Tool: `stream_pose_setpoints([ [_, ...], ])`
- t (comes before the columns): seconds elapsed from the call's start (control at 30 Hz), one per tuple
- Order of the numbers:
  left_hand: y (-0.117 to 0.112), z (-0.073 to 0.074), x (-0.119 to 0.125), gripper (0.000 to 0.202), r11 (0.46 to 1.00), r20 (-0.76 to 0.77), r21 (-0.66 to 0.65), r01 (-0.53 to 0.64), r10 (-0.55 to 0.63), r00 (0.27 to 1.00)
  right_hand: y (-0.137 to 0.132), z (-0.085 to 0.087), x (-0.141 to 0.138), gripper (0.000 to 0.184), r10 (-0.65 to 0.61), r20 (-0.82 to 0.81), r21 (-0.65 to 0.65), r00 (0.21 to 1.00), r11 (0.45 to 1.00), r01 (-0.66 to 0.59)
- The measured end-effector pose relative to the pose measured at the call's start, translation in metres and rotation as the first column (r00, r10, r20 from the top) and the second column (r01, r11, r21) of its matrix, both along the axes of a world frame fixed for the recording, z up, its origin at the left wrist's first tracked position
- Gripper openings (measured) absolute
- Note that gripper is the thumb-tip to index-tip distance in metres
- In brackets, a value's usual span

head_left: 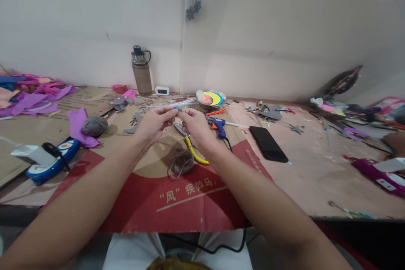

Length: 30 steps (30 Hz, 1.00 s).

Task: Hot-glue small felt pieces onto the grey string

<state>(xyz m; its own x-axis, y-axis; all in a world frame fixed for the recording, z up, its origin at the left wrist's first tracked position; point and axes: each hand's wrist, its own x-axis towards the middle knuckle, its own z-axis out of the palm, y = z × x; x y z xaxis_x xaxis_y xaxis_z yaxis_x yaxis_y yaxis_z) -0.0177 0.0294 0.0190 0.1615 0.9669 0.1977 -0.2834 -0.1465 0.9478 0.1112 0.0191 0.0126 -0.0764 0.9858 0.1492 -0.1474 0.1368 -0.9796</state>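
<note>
My left hand (pixel 155 122) and my right hand (pixel 195 123) meet above the middle of the table, fingertips pinched together on a small grey piece (pixel 179 110) that I cannot make out. Below them lies a loose coil of thin grey wire (pixel 181 162). Yellow-handled pliers (pixel 193 150) lie under my right wrist. A blue glue gun (pixel 219 126) rests just right of my right hand, its black cord trailing toward me. A bundle of clear glue sticks (pixel 173 103) lies just beyond my fingers.
A red and brown cardboard sheet (pixel 177 202) covers the table front. A black phone (pixel 268 144) lies to the right, a grey yarn ball (pixel 94 126) and purple felt (pixel 77 122) to the left. A water bottle (pixel 141 71) stands at the back wall. Felt scraps litter both sides.
</note>
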Motion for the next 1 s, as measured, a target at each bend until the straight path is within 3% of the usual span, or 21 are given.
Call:
stream_pose_setpoints([
  [0.13,0.002,-0.002,-0.002,0.016,0.996,-0.065,0.023,-0.089,0.091,0.994,0.003,-0.006,0.000,0.021,-0.047,0.125,0.112,0.991,0.993,0.033],
  [0.2,0.003,-0.002,-0.004,0.017,0.989,-0.149,0.070,-0.127,0.136,0.979,0.003,-0.005,0.004,0.021,-0.165,0.247,0.241,0.955,0.965,0.104],
  [0.3,0.003,-0.001,-0.007,0.020,0.972,-0.302,0.142,-0.185,0.221,0.927,0.000,0.002,0.013,0.026,-0.421,0.405,0.529,0.811,0.832,0.168],
  [0.37,0.001,0.001,-0.007,0.021,0.967,-0.379,0.176,-0.187,0.242,0.893,-0.003,0.008,0.019,0.024,-0.532,0.467,0.659,0.707,0.742,0.123],
  [0.53,-0.003,0.005,-0.007,0.020,0.965,-0.443,0.212,-0.156,0.237,0.865,-0.003,0.011,0.025,0.018,-0.623,0.547,0.761,0.560,0.648,-0.023],
  [0.67,-0.001,0.004,-0.007,0.021,0.969,-0.455,0.210,-0.126,0.212,0.865,-0.001,0.005,0.022,0.020,-0.650,0.592,0.768,0.476,0.634,-0.088],
  [0.77,0.000,0.003,-0.007,0.022,0.973,-0.446,0.200,-0.112,0.193,0.874,-0.001,0.003,0.019,0.020,-0.662,0.609,0.750,0.437,0.660,-0.044],
  [1.0,-0.001,0.005,-0.008,0.015,0.985,-0.237,0.052,-0.163,0.170,0.957,0.014,0.001,0.030,0.022,-0.608,0.520,0.601,0.600,0.759,0.249],
])
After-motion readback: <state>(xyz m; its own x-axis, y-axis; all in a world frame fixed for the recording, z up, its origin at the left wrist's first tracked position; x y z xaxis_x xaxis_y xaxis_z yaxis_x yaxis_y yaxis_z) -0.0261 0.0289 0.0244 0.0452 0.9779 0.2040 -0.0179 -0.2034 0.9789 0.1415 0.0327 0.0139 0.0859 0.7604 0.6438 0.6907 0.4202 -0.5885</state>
